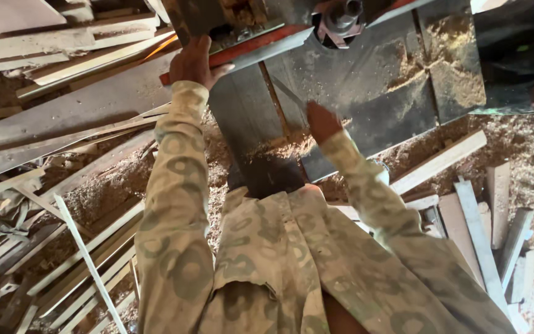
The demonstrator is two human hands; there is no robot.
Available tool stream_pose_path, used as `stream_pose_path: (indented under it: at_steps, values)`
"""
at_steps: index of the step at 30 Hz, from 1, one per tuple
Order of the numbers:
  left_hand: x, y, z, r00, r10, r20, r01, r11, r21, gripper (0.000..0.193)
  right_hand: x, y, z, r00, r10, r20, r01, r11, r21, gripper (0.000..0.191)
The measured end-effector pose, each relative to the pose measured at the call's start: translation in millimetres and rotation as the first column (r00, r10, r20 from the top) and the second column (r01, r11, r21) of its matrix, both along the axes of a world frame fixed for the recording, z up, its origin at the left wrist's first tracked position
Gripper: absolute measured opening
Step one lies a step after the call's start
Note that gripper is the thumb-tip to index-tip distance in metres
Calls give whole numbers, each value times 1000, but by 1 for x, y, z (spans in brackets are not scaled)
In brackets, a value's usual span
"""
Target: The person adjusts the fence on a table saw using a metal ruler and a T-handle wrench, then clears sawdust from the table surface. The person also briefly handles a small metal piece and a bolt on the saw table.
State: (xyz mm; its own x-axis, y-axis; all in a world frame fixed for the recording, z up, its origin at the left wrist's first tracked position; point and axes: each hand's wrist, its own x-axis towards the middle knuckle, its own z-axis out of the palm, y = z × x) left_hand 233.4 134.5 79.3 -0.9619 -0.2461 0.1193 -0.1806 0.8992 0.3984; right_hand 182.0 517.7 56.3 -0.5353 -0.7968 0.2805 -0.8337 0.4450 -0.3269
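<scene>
Red-edged fence bar [248, 46] lies across the near-left part of the dark machine table [353, 105], beside the cutter spindle [341, 18]; left hand [194, 62] is closed over the bar's left end, apparently to steady it; right hand [322, 120] rests flat, fingers together, on the table by a sawdust heap [285, 147]; offcut planks [465, 210] lie on the floor beyond the table's right edge

My left hand [194, 62] rests on the fence bar [242, 49] at the machine table's [353, 93] far left edge, my right hand [322, 122] flat on the table itself. Sawdust [282, 147] sits just left of that hand; wood offcuts [63, 247] lie on the floor at both sides.
</scene>
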Motion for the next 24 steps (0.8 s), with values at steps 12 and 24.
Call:
stream_pose_path:
  at_steps: [12,24]
  values:
    - [-1,1,2,999,11,-36,-12,999,-32,72,4,4,36,901,-272,337,-45,715,697,31]
    - [-1,-2,2,990,-48,-129,46,999,-23,72,85,108,103,961,-181,211,46,853,519,31]
